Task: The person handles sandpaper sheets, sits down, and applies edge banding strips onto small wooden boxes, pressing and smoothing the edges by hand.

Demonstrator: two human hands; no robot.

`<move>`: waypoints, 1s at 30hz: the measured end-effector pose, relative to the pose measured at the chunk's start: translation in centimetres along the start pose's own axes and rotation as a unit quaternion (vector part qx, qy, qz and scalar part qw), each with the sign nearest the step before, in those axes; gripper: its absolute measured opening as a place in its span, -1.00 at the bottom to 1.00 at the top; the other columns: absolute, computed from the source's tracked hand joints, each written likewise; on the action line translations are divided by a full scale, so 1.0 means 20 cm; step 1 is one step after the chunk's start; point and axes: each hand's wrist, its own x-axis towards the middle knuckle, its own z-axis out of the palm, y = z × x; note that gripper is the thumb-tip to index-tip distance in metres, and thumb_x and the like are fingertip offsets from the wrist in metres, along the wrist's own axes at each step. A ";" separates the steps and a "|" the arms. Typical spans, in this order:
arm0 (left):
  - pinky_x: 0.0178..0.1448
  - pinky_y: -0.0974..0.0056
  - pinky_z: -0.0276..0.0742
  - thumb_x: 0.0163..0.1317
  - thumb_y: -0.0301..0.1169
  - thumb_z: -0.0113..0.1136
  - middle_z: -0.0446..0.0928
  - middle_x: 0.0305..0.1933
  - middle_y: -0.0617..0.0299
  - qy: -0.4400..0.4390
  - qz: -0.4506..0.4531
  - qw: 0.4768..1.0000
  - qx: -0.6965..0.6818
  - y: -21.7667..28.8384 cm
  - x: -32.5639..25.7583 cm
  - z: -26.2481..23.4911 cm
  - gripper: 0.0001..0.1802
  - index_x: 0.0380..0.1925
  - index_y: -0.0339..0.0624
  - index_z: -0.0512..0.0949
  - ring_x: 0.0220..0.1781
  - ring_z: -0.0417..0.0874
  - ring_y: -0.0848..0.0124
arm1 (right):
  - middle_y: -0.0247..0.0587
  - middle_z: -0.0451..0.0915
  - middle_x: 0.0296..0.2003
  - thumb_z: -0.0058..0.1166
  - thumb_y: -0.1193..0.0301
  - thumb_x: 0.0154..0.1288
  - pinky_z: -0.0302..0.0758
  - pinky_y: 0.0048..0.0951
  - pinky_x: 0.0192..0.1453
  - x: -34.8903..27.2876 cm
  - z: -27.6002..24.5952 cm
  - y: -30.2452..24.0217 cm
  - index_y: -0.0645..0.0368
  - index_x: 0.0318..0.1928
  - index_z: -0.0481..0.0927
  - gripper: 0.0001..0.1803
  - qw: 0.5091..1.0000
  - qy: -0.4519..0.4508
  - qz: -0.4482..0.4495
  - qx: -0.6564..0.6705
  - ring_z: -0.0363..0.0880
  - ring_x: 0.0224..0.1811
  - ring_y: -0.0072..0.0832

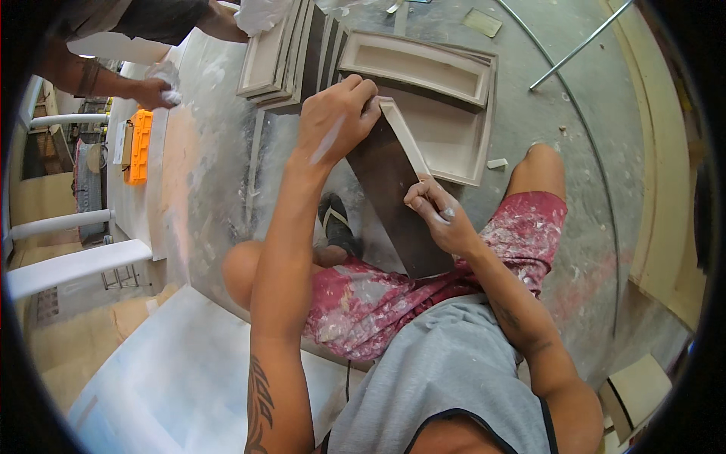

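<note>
A long, shallow wooden box (397,200), dark brown outside with a pale rim, is tilted above my lap. My left hand (339,121) is closed over its far end, the thumb by the rim. On the rim's right side, my right hand (442,216) has its fingers curled and pinched together against the edge. Whatever may be between those fingers is hidden. The box's near end rests by my paint-spattered red shorts (363,306). Past my left hand, a smaller pale-lined box (416,64) sits in a larger shallow one (442,140).
Several similar boxes (272,57) stand stacked at the far left. Beside them another person's hand (153,92) grips a white cloth. A metal rod (578,49) and a cable (594,151) cross the floor at right. An orange case (138,147) is at left.
</note>
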 end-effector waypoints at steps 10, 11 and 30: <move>-0.20 0.07 0.60 0.20 -0.38 0.25 0.62 -0.31 0.15 -0.042 -0.031 0.998 0.035 -0.12 -0.14 -0.03 -0.91 -0.35 -0.13 0.60 -0.27 0.69 0.07 | -0.25 0.46 -0.07 0.00 0.48 0.56 0.37 -0.49 0.16 0.02 0.08 -0.05 0.24 -0.11 0.53 -0.91 0.996 -0.060 0.021 0.064 0.44 -0.01 -0.51; -0.20 0.07 0.60 0.20 -0.38 0.25 0.62 -0.31 0.15 -0.044 -0.035 0.998 0.037 -0.13 -0.15 -0.03 -0.91 -0.35 -0.13 0.60 -0.27 0.69 0.07 | -0.25 0.46 -0.07 0.00 0.48 0.56 0.37 -0.49 0.16 0.02 0.08 -0.05 0.24 -0.11 0.53 -0.91 0.995 -0.064 0.023 0.067 0.44 -0.01 -0.51; -0.27 0.14 0.57 0.13 -0.45 0.32 0.61 -0.34 0.16 -0.018 -0.047 0.996 -0.067 -0.03 -0.17 -0.15 -0.88 -0.34 -0.16 0.58 -0.35 0.67 0.13 | -0.08 0.41 -0.03 0.06 0.64 0.44 0.51 -0.39 0.05 -0.01 0.10 -0.13 0.24 -0.12 0.56 -0.91 0.996 -0.083 -0.039 -0.012 0.53 -0.06 -0.31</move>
